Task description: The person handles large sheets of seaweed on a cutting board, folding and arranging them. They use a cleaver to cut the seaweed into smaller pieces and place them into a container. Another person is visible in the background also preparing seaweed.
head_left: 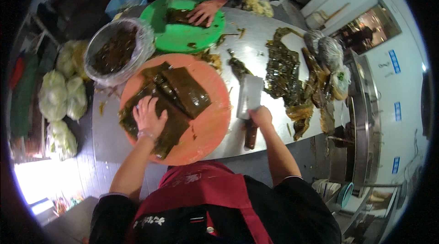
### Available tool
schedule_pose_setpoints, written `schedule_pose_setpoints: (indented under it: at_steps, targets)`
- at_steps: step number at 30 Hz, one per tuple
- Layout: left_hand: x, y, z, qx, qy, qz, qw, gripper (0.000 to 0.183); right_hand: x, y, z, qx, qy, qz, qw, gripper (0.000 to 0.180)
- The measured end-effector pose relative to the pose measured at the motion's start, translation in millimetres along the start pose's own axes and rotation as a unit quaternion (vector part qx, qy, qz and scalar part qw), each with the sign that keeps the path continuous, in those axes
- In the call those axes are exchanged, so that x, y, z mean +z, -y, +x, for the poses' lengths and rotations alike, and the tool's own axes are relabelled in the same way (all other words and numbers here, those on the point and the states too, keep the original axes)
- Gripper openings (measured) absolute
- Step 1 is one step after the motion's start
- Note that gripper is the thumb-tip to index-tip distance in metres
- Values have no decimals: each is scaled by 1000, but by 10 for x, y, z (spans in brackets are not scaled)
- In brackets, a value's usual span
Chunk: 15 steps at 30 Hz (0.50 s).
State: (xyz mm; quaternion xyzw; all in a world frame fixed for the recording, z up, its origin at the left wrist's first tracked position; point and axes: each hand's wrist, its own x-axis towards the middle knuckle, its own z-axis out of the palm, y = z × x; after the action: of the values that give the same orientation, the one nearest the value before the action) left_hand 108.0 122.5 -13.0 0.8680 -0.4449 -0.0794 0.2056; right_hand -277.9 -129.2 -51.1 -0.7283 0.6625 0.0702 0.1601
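Observation:
My left hand (pixel 150 117) lies flat, fingers spread, on a broad dark kelp sheet (pixel 171 130) on the orange round cutting board (pixel 211 141). Beside it, a folded stack of kelp (pixel 188 91) rests on the same board. To the right of the board, my right hand (pixel 262 117) has its fingers around the neck of a cleaver (pixel 250 94), between blade and dark handle. The blade lies broadside up over the steel table (pixel 223 148); whether it touches the metal I cannot tell. A strip of kelp (pixel 238 65) lies just beyond the blade.
Across the table a co-worker's hand (pixel 202 12) presses kelp on a green round board (pixel 205 38). A plastic-lined tub (pixel 147 40) of dark shreds stands at left. Heaped kelp (pixel 283 65) and wrapped bundles (pixel 331 53) lie at right. Bagged cabbages (pixel 53 94) sit beyond the left edge.

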Motion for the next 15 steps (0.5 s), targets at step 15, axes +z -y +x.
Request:
schedule_pose_setpoints:
  at_steps: [15]
  targets:
    - [-64, -46, 2, 29, -12, 37, 999, 61, -447, 2515, -216, -509, -108, 268, 811, 75]
